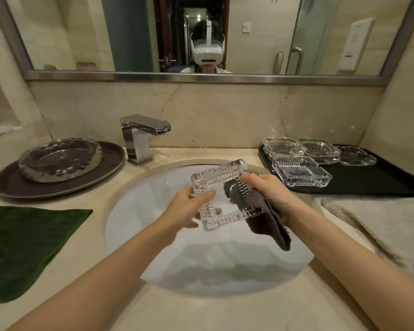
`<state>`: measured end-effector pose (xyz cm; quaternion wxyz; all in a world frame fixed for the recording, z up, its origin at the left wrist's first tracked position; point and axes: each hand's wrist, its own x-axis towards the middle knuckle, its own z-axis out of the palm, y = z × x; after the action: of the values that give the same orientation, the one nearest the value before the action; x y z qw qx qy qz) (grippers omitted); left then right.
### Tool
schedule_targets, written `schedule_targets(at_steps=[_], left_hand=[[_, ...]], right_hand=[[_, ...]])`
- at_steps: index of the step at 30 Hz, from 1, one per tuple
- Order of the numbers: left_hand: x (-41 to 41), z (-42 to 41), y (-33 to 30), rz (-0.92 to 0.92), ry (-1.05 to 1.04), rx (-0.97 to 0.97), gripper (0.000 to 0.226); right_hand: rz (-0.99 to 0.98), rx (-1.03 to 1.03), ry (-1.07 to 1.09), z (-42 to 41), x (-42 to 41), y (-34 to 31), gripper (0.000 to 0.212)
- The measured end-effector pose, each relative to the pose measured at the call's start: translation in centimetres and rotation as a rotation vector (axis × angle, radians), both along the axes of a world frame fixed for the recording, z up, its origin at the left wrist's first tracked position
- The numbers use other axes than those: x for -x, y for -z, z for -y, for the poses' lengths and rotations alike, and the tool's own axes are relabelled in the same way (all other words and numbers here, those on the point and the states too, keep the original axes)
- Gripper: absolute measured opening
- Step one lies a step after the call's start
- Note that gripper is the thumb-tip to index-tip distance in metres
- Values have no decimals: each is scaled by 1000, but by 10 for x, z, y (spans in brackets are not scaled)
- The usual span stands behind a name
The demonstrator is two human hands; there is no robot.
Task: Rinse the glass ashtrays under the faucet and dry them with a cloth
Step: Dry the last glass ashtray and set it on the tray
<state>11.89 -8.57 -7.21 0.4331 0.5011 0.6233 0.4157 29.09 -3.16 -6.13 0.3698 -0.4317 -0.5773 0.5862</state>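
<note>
Glass ashtray (221,194) between left-hand fingers (202,195).

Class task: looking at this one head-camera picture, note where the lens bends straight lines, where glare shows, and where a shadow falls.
Head view: wide-angle lens bows the mirror frame and counter edges; bright glints on the faucet and the held ashtray; a soft grey shadow lies across the near sink bowl; the beige towel at right looks smeared.

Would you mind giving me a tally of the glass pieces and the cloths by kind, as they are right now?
Square ribbed ashtrays: 2, one in the hands, one on the black tray
Flat octagonal ashtrays on the tray: 3
Large round glass dish: 1
Cloths: 3, grey, green, beige
Total: 9
</note>
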Motion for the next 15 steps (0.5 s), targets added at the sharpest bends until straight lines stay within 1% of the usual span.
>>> schedule_targets(at_steps=[1,2,3,4,5,7,8,9,10,11,13,14,15], left_hand=[[7,-2,-2,50,-11,-10,18],[13,-4,-5,105,4,-9,33],[19,-6,-8,114,57,9,45],[22,-7,-10,71,135,43,53],[22,-6,-12,-8,230,78,52],[17,-2,-11,-168,358,119,30],[14,-1,-10,-196,370,127,21],[11,-1,-8,-188,355,124,19],[8,-1,-5,-157,313,111,19],[5,-1,-3,-108,241,91,19],[-3,-3,2,22,72,43,17],[-6,-3,4,101,5,28,16],[-9,-4,6,179,-44,17,16]], right_hand=[[49,1,-20,-1,-3,-2,31],[105,-8,-56,-3,-7,-4,26],[177,-37,-89,-4,-10,-6,23],[261,-65,-114,-3,-10,-10,24],[327,-80,-142,-3,-10,-13,25],[386,-74,-211,-1,-8,-17,26],[388,-59,-232,1,-7,-18,29],[362,-33,-226,1,-6,-17,38],[289,2,-178,-1,-5,-15,48],[147,30,-102,-2,-4,-13,51],[-255,79,75,-3,4,-12,32],[-419,97,155,0,10,-11,25],[-521,87,209,4,16,-12,24]])
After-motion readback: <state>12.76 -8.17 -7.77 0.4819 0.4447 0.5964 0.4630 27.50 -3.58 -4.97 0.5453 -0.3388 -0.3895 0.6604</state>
